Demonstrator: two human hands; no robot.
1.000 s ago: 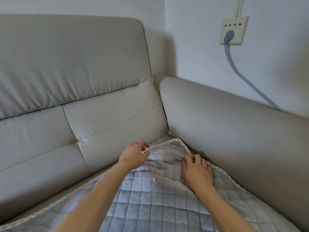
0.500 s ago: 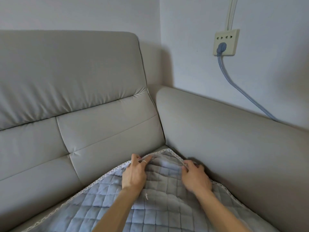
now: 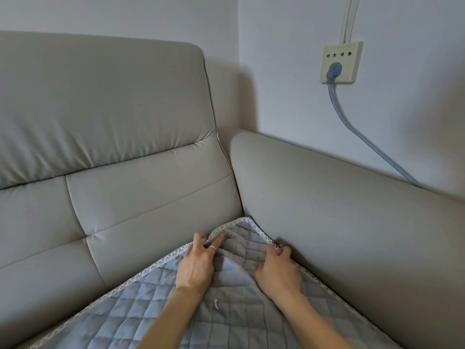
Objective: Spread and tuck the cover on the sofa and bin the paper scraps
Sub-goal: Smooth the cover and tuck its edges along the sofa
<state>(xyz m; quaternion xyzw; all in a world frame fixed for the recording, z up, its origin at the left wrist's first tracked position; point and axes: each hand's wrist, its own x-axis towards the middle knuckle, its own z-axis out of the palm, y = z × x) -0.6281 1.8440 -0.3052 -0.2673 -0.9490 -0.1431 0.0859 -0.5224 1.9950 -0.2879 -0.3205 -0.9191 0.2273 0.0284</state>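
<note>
Both hands have slid the cover forward.
Left hand pinches its trim, right hand grips its edge; corner ahead nearly tucked.

No text, label, brand, number or sign can be read anywhere in the view. The wall socket plate shows only its slots and a plug, with no marking that can be made out. The quilted cover shows only diamond stitching and a lace edge.
</note>
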